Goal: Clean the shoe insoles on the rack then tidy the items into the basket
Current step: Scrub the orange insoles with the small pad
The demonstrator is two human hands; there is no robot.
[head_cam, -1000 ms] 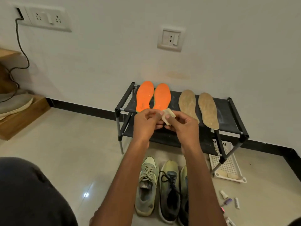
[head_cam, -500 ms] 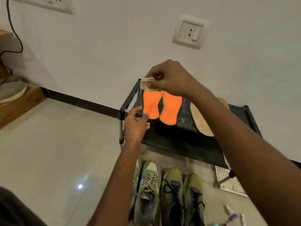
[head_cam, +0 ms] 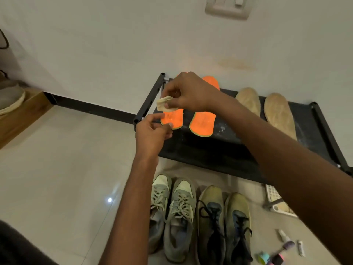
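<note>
While your right hand [head_cam: 188, 92] hovers over the left end of the black rack [head_cam: 225, 146], its thumb and fingers pinch a small folded pale cloth [head_cam: 163, 103], held just above the left orange insole [head_cam: 172, 117]. Your left hand [head_cam: 152, 132] sits lower, at the rack's front left corner, its fingertips [head_cam: 169, 125] curled onto the near heel end of that same orange insole; whether they pinch it or only press on it, you cannot tell from this angle. Just beside it lies the second orange insole [head_cam: 204, 119], flat on the top shelf, with your right wrist crossing over its middle. Further right on the shelf lie two tan insoles [head_cam: 278, 113], side by side and well apart from your hands. On the floor in front of the rack stand a pair of grey-green sneakers [head_cam: 177, 217] and, just to their right, a pair of olive sneakers with black laces [head_cam: 223, 222]. A white plastic basket [head_cam: 275, 199] sits on the floor under the rack's right end, mostly hidden by your right forearm. Near the bottom right, a few small tubes and bottles [head_cam: 286, 243] lie scattered on the tiles
</note>
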